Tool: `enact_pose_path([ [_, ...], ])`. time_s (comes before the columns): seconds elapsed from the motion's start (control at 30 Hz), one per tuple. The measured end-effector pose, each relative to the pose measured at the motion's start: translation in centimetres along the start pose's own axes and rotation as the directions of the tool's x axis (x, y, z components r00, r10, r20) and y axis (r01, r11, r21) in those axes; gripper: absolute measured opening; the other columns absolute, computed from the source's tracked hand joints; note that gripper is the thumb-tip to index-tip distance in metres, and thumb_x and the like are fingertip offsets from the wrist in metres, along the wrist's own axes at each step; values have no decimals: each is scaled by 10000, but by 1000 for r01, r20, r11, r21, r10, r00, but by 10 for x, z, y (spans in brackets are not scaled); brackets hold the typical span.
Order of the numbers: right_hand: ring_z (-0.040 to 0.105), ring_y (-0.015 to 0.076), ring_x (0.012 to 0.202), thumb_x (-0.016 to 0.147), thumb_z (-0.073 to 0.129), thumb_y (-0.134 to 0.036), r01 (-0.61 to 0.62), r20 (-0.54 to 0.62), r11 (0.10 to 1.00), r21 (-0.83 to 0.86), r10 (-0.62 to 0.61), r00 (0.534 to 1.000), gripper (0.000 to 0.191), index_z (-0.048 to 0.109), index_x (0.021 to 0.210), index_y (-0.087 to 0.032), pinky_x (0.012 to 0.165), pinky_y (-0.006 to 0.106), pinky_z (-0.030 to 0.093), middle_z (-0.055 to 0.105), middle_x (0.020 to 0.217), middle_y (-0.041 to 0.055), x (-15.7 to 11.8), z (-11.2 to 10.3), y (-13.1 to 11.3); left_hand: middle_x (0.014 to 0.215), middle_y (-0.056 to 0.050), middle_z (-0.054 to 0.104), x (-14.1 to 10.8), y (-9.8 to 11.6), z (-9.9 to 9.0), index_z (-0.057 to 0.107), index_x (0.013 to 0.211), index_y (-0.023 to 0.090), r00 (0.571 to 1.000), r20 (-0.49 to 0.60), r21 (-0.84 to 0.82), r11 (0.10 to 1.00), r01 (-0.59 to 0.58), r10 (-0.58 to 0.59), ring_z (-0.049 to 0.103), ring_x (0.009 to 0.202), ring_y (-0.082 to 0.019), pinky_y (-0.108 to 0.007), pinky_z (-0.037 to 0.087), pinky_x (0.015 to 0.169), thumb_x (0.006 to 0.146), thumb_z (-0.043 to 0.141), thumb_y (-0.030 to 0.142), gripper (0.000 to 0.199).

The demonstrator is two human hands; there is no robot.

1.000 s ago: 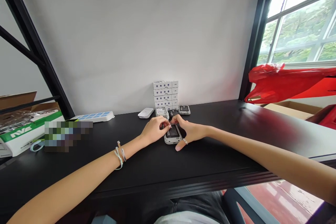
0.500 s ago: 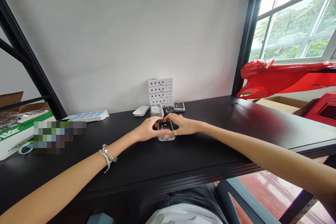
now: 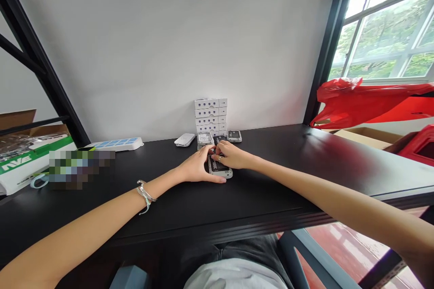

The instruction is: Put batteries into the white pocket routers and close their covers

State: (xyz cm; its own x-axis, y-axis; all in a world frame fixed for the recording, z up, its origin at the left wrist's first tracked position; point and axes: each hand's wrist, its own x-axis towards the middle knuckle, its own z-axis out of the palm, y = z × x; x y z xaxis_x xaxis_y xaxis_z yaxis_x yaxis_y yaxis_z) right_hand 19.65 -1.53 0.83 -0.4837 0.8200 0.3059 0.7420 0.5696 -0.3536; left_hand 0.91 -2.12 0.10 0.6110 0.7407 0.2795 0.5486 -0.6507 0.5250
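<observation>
A small white-cased device (image 3: 226,174) with a black battery (image 3: 217,165) in its open back lies on the black desk. My left hand (image 3: 198,165) wraps round its left side, thumb along the near edge and fingers at the far end. Over the upper right part of the device, my right hand (image 3: 232,155) has its fingers curled together against the battery's far end. What those fingertips pinch, if anything, is hidden. Just beyond my hands stand a stack of similar open devices (image 3: 205,138) and a black battery pile (image 3: 220,138), partly covered by my right hand.
White boxes (image 3: 210,113) are stacked against the wall. White covers (image 3: 185,140) lie left of them, another open device (image 3: 234,136) right. A power strip (image 3: 118,144) and a blurred-out item (image 3: 81,167) lie at left. A red plastic bag (image 3: 342,99) hangs at right.
My right hand has shifted from the device's right side onto its far end, fingers now curled. My left thumb has slid down to the near edge, and the device now sits turned slightly.
</observation>
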Motion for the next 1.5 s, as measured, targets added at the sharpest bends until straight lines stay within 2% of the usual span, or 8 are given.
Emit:
enact_pose_path([
  [0.27,489,169,718,792,549,-510,-222,55,950,219,216,975,351,417,690,-201,569,276,388,487,731,5,6,-7,-5,1237,-151,537,3,5,-1,353,1370,199,999,-8,-8,999,43,-43,519,1122,-354,-452,463,871,452,823,579,1099],
  [0.43,484,122,648,640,755,-427,-98,147,897,432,37,988,445,461,895,-211,538,242,367,529,727,-42,-1,-32,3,1171,-96,538,-2,18,-7,340,1354,223,996,67,24,998,54,-56,545,1056,-310,-417,483,832,529,765,626,1012],
  [0.6,503,95,542,601,819,-314,-200,361,762,615,-48,931,612,473,1084,-169,549,252,411,608,647,-42,-6,-42,19,1126,-90,546,-1,16,-7,360,1334,199,996,54,6,997,70,-71,550,1029,-305,-417,484,844,494,795,601,1028],
  [0.8,522,85,526,675,788,-293,-206,134,569,796,167,977,281,585,788,-134,451,216,400,540,606,-23,5,-41,32,1303,-134,475,2,4,-1,313,1376,207,998,43,-13,999,46,-45,530,1074,-313,-460,450,921,491,800,599,1084],
  [0.97,493,65,445,769,699,-136,-259,37,495,830,414,909,145,565,715,-130,403,201,421,510,542,-24,14,-27,51,1344,-152,447,2,0,2,268,1402,225,996,53,1,998,68,-68,524,1104,-312,-465,429,953,489,791,622,1124],
  [1.1,651,128,610,703,748,-95,-261,37,431,863,462,886,257,530,822,-159,618,228,551,660,692,28,18,-11,61,1339,-146,444,0,0,2,269,1400,244,996,56,18,998,64,-65,536,1089,-313,-466,442,933,505,777,634,1101],
  [1.37,482,102,369,768,664,-376,-251,-187,819,515,393,900,355,373,635,-222,427,236,405,554,446,-47,16,1,56,1262,-89,493,6,2,-3,408,1254,253,984,-132,64,992,-110,118,531,1086,-273,-411,461,920,579,761,583,831],
  [1.5,562,150,556,797,584,-405,-250,-409,914,319,370,834,266,442,675,-216,555,274,455,607,621,0,19,-3,67,1268,-102,483,28,-15,-15,420,1231,240,944,-331,48,999,0,15,476,1177,-294,-434,416,980,587,775,539,795],
])
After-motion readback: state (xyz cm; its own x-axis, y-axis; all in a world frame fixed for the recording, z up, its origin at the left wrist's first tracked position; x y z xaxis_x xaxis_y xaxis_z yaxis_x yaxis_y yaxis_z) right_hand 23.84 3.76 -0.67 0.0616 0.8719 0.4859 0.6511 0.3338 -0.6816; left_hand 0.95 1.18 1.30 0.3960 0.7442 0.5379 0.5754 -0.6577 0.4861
